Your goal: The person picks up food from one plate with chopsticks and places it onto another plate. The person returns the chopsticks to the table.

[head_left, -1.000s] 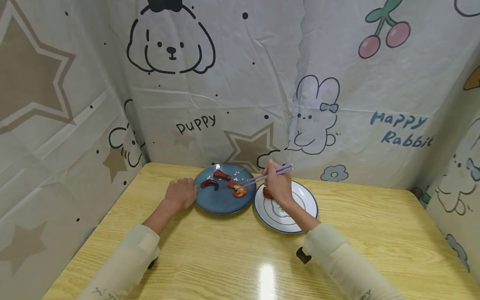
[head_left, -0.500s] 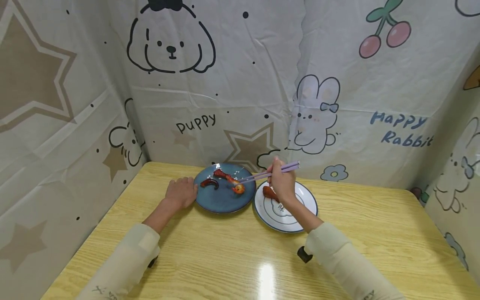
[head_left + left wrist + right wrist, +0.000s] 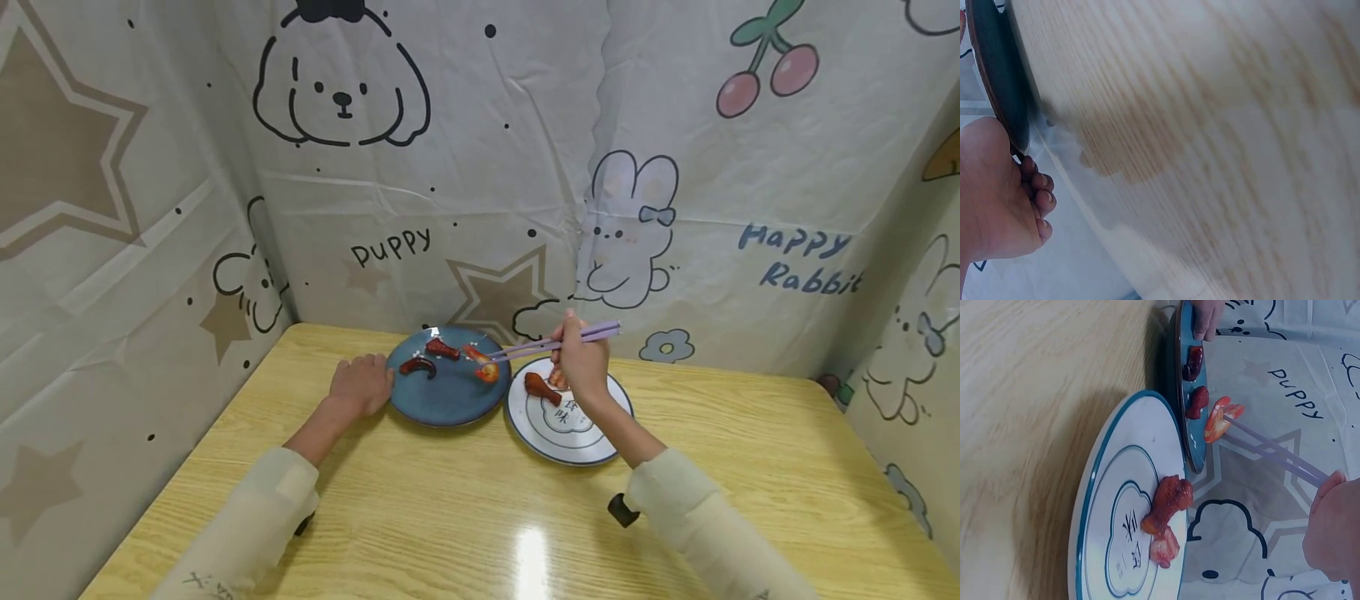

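My right hand [image 3: 583,362] holds a pair of purple chopsticks [image 3: 1272,453] above the white plate. Their tips pinch an orange-red shrimp [image 3: 1217,420], raised over the blue plate [image 3: 442,408] in the right wrist view. On that plate lie a dark curved piece of food [image 3: 417,365] and a red drumstick-shaped piece [image 3: 442,348]. At the plate's left rim, my left hand [image 3: 362,386] grips the edge, thumb and curled fingers around it in the left wrist view. A brown drumstick [image 3: 542,388] and a smaller pinkish piece [image 3: 1164,548] lie on the white plate [image 3: 540,442].
Both plates stand side by side near the back edge of the wood-grain table [image 3: 420,517]. A printed cloth [image 3: 420,192] hangs close behind and along both sides. A small red and green object [image 3: 836,387] sits at the back right corner.
My right hand and the chopsticks have moved right, and the shrimp has come up and slightly right with them. More of the white plate's food shows. My left hand has stayed at the rim.
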The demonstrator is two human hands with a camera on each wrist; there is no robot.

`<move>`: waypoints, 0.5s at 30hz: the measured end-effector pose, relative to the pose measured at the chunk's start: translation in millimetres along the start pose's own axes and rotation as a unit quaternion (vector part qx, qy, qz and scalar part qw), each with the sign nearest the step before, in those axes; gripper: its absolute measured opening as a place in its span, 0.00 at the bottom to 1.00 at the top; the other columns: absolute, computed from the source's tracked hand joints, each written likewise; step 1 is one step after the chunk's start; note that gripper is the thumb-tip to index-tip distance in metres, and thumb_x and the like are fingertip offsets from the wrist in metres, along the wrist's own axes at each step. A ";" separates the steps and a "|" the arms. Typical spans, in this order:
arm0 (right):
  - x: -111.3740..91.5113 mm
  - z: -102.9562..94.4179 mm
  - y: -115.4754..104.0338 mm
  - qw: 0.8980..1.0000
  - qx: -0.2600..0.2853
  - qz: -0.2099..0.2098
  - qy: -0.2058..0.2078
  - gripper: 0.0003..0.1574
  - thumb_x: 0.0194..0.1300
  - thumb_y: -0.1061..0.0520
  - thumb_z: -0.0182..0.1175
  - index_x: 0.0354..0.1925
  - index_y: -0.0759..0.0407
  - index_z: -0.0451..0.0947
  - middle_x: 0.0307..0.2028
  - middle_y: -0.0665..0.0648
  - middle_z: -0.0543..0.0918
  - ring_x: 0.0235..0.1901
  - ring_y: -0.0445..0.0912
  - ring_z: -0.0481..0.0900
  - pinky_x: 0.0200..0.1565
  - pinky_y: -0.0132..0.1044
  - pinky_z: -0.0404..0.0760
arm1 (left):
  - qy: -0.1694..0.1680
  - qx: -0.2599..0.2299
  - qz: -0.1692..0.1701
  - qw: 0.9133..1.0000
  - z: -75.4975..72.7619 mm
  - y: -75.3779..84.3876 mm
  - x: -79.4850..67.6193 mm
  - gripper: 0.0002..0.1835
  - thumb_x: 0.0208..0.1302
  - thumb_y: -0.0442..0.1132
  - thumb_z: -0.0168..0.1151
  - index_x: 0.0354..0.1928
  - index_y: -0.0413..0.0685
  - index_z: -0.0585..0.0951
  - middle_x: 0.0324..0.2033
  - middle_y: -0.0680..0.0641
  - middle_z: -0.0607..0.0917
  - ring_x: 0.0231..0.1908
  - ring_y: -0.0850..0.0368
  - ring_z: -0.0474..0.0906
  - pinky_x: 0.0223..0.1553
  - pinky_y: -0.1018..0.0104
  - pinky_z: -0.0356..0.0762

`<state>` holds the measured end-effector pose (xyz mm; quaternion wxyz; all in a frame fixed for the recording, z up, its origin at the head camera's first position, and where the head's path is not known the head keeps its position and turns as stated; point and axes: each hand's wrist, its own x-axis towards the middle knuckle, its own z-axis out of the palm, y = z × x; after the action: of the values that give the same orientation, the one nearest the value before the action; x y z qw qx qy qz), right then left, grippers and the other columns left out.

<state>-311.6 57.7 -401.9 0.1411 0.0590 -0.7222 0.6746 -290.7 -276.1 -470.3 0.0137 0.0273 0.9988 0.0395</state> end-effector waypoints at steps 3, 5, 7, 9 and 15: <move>1.8 -6.6 0.7 1.000 -0.013 -0.018 0.010 0.30 0.78 0.48 0.46 0.24 0.65 0.76 0.13 0.55 0.75 0.11 0.41 0.73 0.14 0.31 0.71 | 0.002 0.001 0.000 1.000 0.6 0.3 0.0 0.19 0.79 0.44 0.39 0.46 0.33 0.73 0.42 0.36 0.78 0.47 0.38 0.75 0.47 0.44 0.67; 3.1 -10.7 1.0 1.000 -0.015 -0.018 0.013 0.30 0.78 0.48 0.46 0.24 0.66 0.76 0.13 0.54 0.75 0.11 0.40 0.72 0.16 0.32 0.73 | 0.003 0.002 -0.001 1.000 0.7 0.0 0.3 0.20 0.79 0.44 0.39 0.47 0.33 0.73 0.42 0.36 0.78 0.48 0.38 0.75 0.47 0.44 0.67; 4.7 -15.1 1.5 1.000 -0.013 -0.015 0.017 0.31 0.78 0.47 0.46 0.25 0.67 0.76 0.13 0.54 0.75 0.11 0.40 0.72 0.16 0.33 0.74 | 0.003 0.001 -0.002 1.000 0.6 -0.2 0.5 0.20 0.79 0.44 0.39 0.47 0.32 0.73 0.43 0.35 0.78 0.48 0.38 0.74 0.48 0.43 0.67; 6.0 -19.8 2.0 1.000 -0.015 -0.014 0.021 0.31 0.78 0.47 0.46 0.25 0.67 0.75 0.13 0.55 0.76 0.11 0.40 0.73 0.16 0.33 0.75 | 0.002 0.001 -0.001 1.000 0.7 -0.5 1.0 0.20 0.79 0.44 0.39 0.47 0.32 0.73 0.44 0.35 0.78 0.49 0.37 0.74 0.48 0.43 0.67; 9.3 -34.2 -0.1 0.999 -0.029 -0.025 0.032 0.30 0.78 0.49 0.45 0.25 0.67 0.75 0.15 0.63 0.77 0.11 0.40 0.73 0.16 0.31 0.75 | 0.002 0.004 0.002 1.000 2.1 -1.3 2.1 0.20 0.79 0.44 0.39 0.47 0.32 0.73 0.43 0.35 0.78 0.49 0.37 0.75 0.48 0.43 0.67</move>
<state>-316.2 92.6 -397.5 0.1827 0.0508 -0.7350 0.6511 -292.8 -277.1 -472.6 0.0119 0.0294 0.9989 0.0356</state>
